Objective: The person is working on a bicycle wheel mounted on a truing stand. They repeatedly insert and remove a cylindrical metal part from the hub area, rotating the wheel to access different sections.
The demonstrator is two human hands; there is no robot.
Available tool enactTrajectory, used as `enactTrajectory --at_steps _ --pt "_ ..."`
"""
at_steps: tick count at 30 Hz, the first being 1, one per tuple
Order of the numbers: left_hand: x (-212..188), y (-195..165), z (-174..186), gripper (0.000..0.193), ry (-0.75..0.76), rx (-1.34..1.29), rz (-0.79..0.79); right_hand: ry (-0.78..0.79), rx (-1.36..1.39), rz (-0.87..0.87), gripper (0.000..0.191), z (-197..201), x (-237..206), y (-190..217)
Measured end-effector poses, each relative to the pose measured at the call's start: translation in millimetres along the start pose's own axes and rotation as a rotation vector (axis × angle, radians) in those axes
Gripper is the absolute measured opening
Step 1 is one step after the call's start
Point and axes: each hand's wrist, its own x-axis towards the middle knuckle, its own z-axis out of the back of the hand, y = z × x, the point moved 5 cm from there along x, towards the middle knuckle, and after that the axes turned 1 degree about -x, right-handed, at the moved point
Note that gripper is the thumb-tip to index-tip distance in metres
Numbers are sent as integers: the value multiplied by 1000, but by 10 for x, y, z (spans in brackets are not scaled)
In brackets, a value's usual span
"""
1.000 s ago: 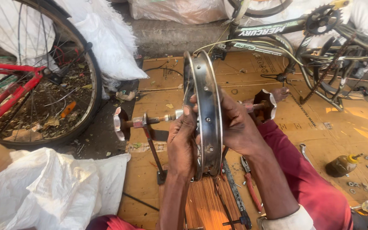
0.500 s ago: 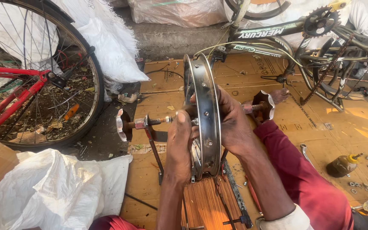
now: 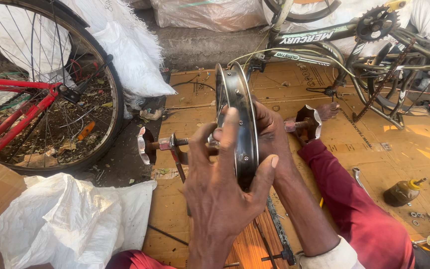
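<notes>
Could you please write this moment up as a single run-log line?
left hand: grips wheel rim | right hand: on rim's far side | rim: upright in truing stand | nearby: oil bottle

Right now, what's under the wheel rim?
Under the wheel rim lie flattened cardboard and a bundle of spokes. Both hands, left and right, cover its hub and lower edge.

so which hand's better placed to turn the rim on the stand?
Probably the left hand: its thumb and fingers wrap over the rim edge near the bottom. The right hand sits mostly hidden behind the rim, near the axle.
</notes>
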Motion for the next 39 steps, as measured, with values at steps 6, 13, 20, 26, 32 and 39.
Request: enactTrajectory --at_steps 6,13,20,26,32,39 --pt "-40 -81 36 71 -167 20 -196 44 226 -72 22 -4 2 -19" --pt "-91 61 -119 71 -159 -234 -139 40 -22 -20 26 25 29 -31" --pt "18 497 -393 56 -48 -811 321 -45 -287 52 41 82 37 -70" --pt "13 683 -577 36 111 -1298 420 27 -64 -56 52 33 -16 -48" --pt "64 652 -669 49 141 -1035 630 219 -103 -170 52 137 12 138" --pt "141 625 -480 63 50 -1057 419 -4 -457 16 37 178 52 -72"
